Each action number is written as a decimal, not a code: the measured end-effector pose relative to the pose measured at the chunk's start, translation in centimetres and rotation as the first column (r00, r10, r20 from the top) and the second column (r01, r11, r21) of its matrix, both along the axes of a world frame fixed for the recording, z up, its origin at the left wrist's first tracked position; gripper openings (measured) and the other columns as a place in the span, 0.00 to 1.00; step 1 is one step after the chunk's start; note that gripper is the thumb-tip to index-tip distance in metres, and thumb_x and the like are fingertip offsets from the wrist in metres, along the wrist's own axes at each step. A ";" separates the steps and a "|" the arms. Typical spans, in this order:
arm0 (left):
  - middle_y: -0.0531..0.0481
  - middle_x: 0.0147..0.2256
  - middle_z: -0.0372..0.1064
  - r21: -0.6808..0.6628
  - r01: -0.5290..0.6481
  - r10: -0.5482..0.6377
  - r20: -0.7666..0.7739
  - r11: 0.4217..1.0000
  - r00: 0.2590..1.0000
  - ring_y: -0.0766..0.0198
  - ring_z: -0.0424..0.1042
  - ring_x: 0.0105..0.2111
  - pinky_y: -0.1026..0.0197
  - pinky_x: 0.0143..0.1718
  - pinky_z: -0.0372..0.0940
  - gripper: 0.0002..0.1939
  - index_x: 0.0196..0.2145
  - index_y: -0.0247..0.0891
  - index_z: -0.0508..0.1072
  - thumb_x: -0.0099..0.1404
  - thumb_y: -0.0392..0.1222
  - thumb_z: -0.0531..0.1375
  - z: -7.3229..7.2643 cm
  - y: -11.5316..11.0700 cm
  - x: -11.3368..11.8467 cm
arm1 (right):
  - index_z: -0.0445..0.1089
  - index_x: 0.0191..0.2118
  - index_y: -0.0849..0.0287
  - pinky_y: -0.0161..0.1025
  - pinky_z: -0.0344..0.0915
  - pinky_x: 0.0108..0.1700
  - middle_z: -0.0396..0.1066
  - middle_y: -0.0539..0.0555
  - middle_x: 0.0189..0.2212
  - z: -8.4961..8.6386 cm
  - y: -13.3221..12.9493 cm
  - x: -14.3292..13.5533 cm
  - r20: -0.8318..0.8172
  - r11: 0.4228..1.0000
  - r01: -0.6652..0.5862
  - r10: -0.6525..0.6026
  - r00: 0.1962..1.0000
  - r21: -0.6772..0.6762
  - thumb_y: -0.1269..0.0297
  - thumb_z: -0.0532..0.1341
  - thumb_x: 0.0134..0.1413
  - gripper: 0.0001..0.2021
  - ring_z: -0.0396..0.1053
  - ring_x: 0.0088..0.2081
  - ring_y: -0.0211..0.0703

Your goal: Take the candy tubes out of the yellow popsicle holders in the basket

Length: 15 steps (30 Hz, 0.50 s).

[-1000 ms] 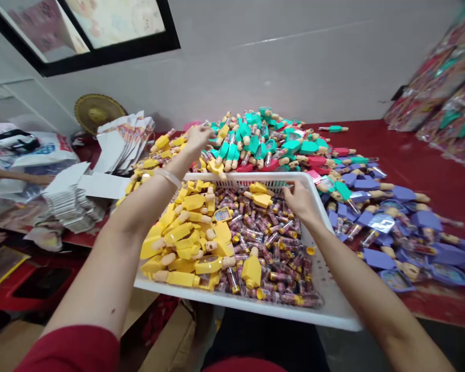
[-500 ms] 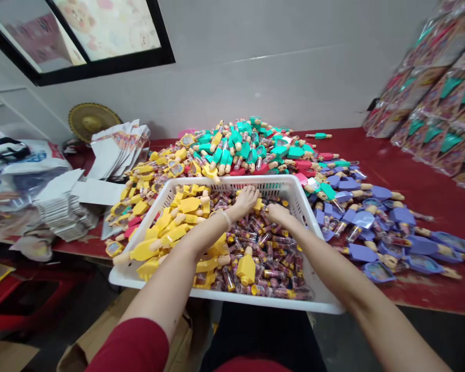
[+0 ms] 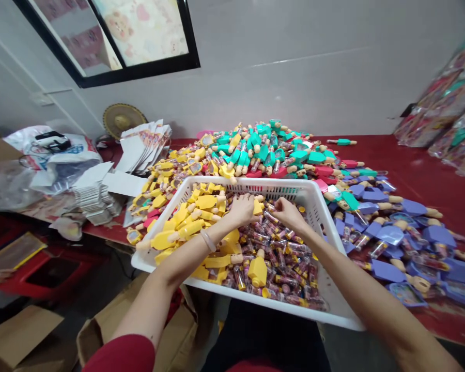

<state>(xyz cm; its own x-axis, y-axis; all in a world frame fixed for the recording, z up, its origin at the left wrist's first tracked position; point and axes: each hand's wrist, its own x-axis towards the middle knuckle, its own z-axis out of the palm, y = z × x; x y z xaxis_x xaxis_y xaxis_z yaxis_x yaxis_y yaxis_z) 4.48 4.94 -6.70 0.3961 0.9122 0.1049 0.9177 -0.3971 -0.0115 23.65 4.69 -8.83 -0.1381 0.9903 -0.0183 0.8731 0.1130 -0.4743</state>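
A white plastic basket [image 3: 335, 243] stands before me, with yellow ice-pop-shaped plastic pieces with peach-coloured knobs [image 3: 189, 227] on its left side. Small clear tubes with dark pink contents and yellow caps [image 3: 290, 263] fill its middle and right. My left hand [image 3: 242, 211] is over the far middle of the basket, its fingers closed on a yellow plastic piece [image 3: 258, 207]. Just right of it, my right hand [image 3: 289, 213] is closed in a pinch above the tubes; what its fingertips hold is too small to make out. Another yellow piece [image 3: 258, 271] lies on the tubes nearer to me.
Behind the basket, yellow, green and red toy pieces [image 3: 263, 150] are heaped on the red table [image 3: 375, 160]. Purple ones [image 3: 391, 263] spread to the right. Stacked white cards [image 3: 93, 201] and plastic bags [image 3: 65, 160] lie left; a cardboard box [image 3: 135, 320] stands below.
The view has swung left, so the basket appears further right. My left hand has come back leftward with the yellow piece, and the gap between my hands has grown; my right hand has lifted slightly.
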 end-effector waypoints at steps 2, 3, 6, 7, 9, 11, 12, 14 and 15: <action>0.37 0.53 0.65 0.003 0.039 -0.039 0.033 0.999 0.999 0.49 0.62 0.56 0.50 0.57 0.55 0.29 0.53 0.32 0.64 0.61 0.53 0.62 0.4 -0.6 -0.3 | 0.63 0.47 0.59 0.36 0.63 0.40 0.73 0.56 0.42 -0.1 -0.5 -0.1 -0.119 0.995 -0.038 0.048 0.992 0.089 0.71 0.56 0.48 0.17 0.70 0.41 0.44; 0.39 0.52 0.67 0.005 0.054 -0.054 0.045 0.999 0.998 0.50 0.62 0.56 0.52 0.58 0.54 0.25 0.52 0.33 0.65 0.63 0.51 0.60 0.5 -0.9 -0.4 | 0.63 0.48 0.59 0.36 0.63 0.42 0.73 0.57 0.43 -0.2 -0.8 -0.2 -0.153 0.988 -0.067 0.088 0.984 0.139 0.73 0.56 0.47 0.19 0.70 0.43 0.45; 0.43 0.49 0.69 -0.014 0.080 -0.077 0.124 0.997 0.989 0.54 0.68 0.51 0.55 0.56 0.58 0.20 0.53 0.36 0.66 0.67 0.48 0.56 0.5 -1.8 -0.5 | 0.66 0.44 0.60 0.37 0.61 0.44 0.71 0.60 0.45 -0.3 -1.3 -1.0 -0.058 0.961 -0.145 0.163 0.985 0.235 0.72 0.55 0.48 0.15 0.69 0.45 0.47; 0.44 0.49 0.68 -0.036 0.080 -0.073 0.175 0.996 0.982 0.55 0.69 0.49 0.56 0.53 0.60 0.20 0.54 0.37 0.65 0.68 0.48 0.55 0.6 -2.0 -0.6 | 0.66 0.42 0.60 0.37 0.61 0.42 0.71 0.60 0.44 -0.2 -1.4 -1.2 -0.003 0.959 -0.140 0.145 0.989 0.247 0.70 0.56 0.50 0.12 0.69 0.43 0.48; 0.44 0.52 0.66 -0.103 0.090 -0.053 0.316 0.991 0.947 0.56 0.71 0.46 0.57 0.48 0.64 0.22 0.57 0.40 0.64 0.68 0.50 0.55 0.7 -2.5 -0.7 | 0.67 0.39 0.60 0.37 0.59 0.37 0.72 0.60 0.40 0.1 -1.5 -1.2 0.079 0.962 -0.092 0.074 0.994 0.258 0.66 0.55 0.53 0.08 0.70 0.39 0.48; 0.44 0.51 0.66 -0.204 0.152 -0.040 0.469 0.967 0.882 0.56 0.71 0.45 0.58 0.46 0.64 0.25 0.56 0.40 0.65 0.67 0.55 0.55 1.1 -3.0 -0.9 | 0.67 0.36 0.58 0.37 0.57 0.33 0.73 0.58 0.36 0.2 -1.5 -0.8 0.123 0.964 -0.082 0.052 0.991 0.254 0.63 0.55 0.53 0.07 0.70 0.36 0.48; 0.45 0.49 0.68 -0.264 0.208 -0.035 0.540 0.942 0.841 0.56 0.71 0.45 0.59 0.45 0.64 0.26 0.56 0.39 0.66 0.66 0.57 0.55 1.4 -3.2 -1.0 | 0.67 0.35 0.57 0.37 0.56 0.32 0.73 0.57 0.34 0.1 -1.5 -0.4 0.138 0.963 -0.111 0.079 0.987 0.244 0.62 0.55 0.53 0.06 0.70 0.35 0.48; 0.46 0.45 0.71 -0.390 0.309 0.023 0.653 0.867 0.757 0.58 0.72 0.43 0.61 0.44 0.64 0.29 0.55 0.38 0.67 0.65 0.61 0.56 2.1 -3.6 -1.1 | 0.67 0.34 0.56 0.38 0.57 0.32 0.74 0.57 0.34 -0.2 -1.2 0.4 0.155 0.957 -0.196 0.166 0.974 0.211 0.62 0.56 0.52 0.06 0.71 0.35 0.50; 0.47 0.44 0.72 -0.449 0.329 0.080 0.681 0.831 0.728 0.59 0.72 0.41 0.62 0.43 0.64 0.29 0.54 0.38 0.68 0.64 0.62 0.57 2.6 -3.7 -1.2 | 0.68 0.36 0.56 0.38 0.58 0.32 0.75 0.57 0.35 -0.4 -0.9 0.7 0.153 0.954 -0.227 0.199 0.968 0.197 0.62 0.56 0.52 0.08 0.72 0.35 0.50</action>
<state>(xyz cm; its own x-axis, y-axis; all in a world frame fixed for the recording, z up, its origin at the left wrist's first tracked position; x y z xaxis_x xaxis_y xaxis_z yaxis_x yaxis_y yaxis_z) 3.28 1.29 -4.15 0.5253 0.8472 -0.0788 0.5443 -0.2634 0.7964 24.39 3.83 -9.27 -0.3567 0.9211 0.1558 0.8703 0.3883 -0.3031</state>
